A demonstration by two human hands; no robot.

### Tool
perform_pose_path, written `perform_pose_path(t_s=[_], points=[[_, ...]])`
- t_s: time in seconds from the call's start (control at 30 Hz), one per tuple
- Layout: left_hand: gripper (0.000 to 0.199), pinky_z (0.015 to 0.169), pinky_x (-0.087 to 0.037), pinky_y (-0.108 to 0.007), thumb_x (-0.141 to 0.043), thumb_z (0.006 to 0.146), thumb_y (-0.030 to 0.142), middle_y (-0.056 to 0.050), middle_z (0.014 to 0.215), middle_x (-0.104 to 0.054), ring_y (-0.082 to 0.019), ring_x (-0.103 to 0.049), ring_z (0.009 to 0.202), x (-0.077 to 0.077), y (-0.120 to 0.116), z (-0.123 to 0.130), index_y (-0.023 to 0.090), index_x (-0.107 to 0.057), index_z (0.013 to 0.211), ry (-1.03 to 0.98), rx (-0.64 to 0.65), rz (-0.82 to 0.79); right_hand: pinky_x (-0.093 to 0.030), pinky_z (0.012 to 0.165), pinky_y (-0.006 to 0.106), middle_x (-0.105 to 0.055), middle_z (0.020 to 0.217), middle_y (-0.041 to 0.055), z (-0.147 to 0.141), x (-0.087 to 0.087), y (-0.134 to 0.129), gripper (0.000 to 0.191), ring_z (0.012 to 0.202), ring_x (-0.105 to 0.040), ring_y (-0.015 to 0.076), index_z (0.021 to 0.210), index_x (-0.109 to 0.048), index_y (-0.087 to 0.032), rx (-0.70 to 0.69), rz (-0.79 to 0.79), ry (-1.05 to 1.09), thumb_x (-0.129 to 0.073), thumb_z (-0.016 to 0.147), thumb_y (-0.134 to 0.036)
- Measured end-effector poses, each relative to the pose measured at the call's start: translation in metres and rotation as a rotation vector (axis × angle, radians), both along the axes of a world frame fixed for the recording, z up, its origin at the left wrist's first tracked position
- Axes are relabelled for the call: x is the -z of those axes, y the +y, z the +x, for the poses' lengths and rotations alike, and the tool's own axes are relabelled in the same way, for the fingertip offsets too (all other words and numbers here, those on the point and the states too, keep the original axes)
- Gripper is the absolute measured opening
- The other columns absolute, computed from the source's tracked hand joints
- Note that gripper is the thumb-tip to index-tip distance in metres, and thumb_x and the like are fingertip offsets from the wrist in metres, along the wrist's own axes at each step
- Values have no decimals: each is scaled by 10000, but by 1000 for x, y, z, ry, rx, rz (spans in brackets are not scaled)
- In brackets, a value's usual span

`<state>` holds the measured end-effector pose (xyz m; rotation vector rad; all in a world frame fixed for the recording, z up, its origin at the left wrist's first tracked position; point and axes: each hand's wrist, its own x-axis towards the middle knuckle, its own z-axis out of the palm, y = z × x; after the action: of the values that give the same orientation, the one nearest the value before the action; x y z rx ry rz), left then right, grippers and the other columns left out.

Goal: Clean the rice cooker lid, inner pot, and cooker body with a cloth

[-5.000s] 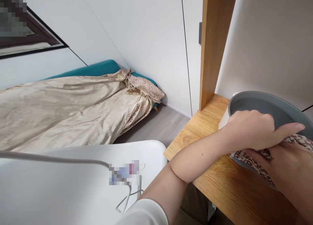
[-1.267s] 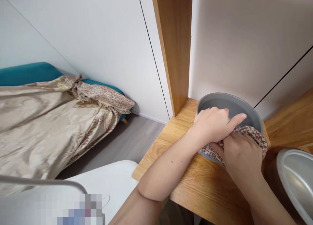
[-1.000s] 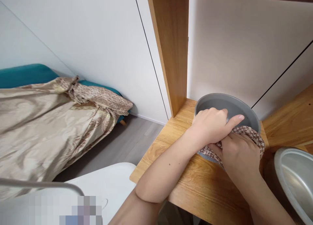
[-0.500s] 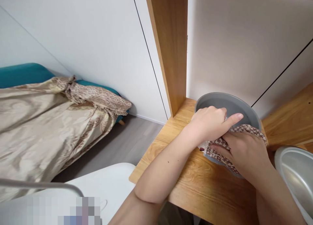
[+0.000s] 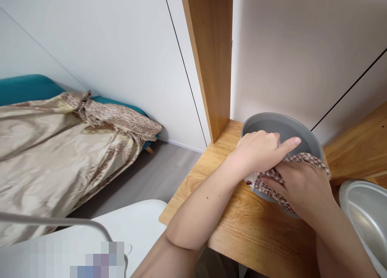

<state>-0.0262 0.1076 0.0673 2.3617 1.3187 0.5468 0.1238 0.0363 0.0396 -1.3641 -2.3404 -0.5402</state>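
Note:
A grey basin stands on the wooden surface. Draped over its near rim is a brown-and-white patterned cloth, with a small dark tag at its left end. My right hand grips the cloth at the near rim, thumb toward the left and fingertips partly hidden in the folds. Just left of it, my left hand reaches over the basin, back of the hand up and thumb stretched out to the right. Its other fingers bend down out of sight, so I cannot see what they hold.
A silver metal bowl sits at the right edge. The wooden surface meets an upright wooden panel. A white table with a grey cable is at lower left. Behind it, a beige cover lies over a teal sofa.
The view has shifted very slightly. Both hands keep almost the same position at the basin, and the cloth stays in my right hand.

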Motion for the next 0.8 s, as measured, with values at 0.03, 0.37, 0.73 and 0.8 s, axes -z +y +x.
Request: perform_pose_path(t_s=[0.03, 0.37, 0.73, 0.8], points=[[775, 716, -508, -391, -190, 1018, 765, -85, 803, -742, -281, -711, 815, 0, 1, 0, 214, -686, 789, -4, 7, -3, -225, 525, 303, -674, 552, 24, 3, -1, 0, 653, 457, -581, 167, 671, -676, -212, -1, -15, -4, -351, 1111, -567], [804, 767, -528, -400, -169, 1011, 777, -84, 831, -753, -291, -723, 855, -1, -3, 5, 220, -712, 809, 46, -10, -5, -297, 572, 308, -665, 536, 48, -11, 7, -2, 445, 486, -595, 180, 669, -708, -185, 54, 112, 19, -609, 1030, -426], [789, 738, -515, -396, -154, 1015, 769, -82, 827, -749, -288, -711, 838, 0, 1, 0, 227, -689, 806, 21, 1, 1, -247, 546, 321, -658, 547, 11, 1, 1, -1, 605, 473, -587, 176, 665, -671, -217, 16, 12, 22, -419, 1096, -557], [781, 734, -512, -398, -157, 1017, 763, -85, 831, -750, -290, -711, 839, 0, 1, 0, 225, -682, 803, 23, 1, -4, -259, 560, 317, -678, 576, 4, 7, 0, -1, 527, 505, -616, 191, 680, -676, -223, 13, -20, 12, -524, 1055, -561]])
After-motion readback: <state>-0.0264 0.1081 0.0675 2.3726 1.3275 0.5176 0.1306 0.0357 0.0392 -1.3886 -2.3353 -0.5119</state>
